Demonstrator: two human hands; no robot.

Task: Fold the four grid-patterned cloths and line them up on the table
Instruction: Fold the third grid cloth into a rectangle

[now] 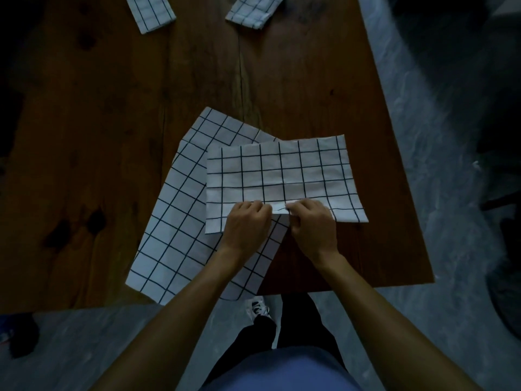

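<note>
Cloths: the top cloth (284, 176) lies half-folded near the surface's (112, 122) front right corner, over a flat cloth (174, 230) that overhangs the front edge; my left hand (248, 221) and right hand (313, 221) each pinch its near hem, grip clamped; I judge I should match corners before creasing; two folded cloths (150, 11) (251, 11) sit far back, open room between.
</note>
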